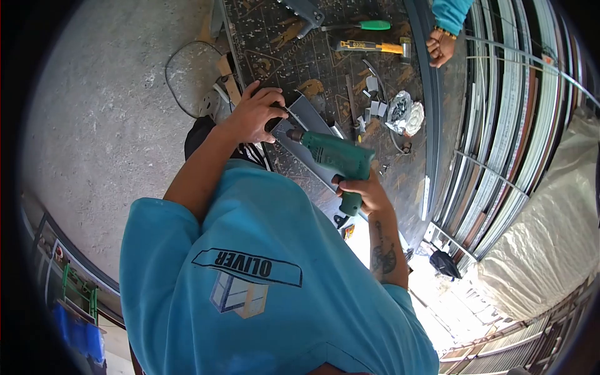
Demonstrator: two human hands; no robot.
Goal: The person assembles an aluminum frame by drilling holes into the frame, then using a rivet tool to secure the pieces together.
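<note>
A green power drill (337, 155) is in my right hand (364, 190), which is wrapped round its handle. The drill's chuck points left, toward a long grey metal profile (312, 164) that lies at a slant across the table's near edge. At the profile's end is my left hand (257, 115), its fingers curved round the end and its thumb on the near side. The drill's tip is close to the profile between the thumb and the fingers; whether it touches cannot be made out.
On the dark table (262, 37) lie a hammer (375, 47), a green-handled screwdriver (375, 25), small white pieces and a plastic bag (400, 112). A co-worker's hand (441, 47) rests near a long dark bar (431, 125). Racked profiles (500, 125) stand at the right.
</note>
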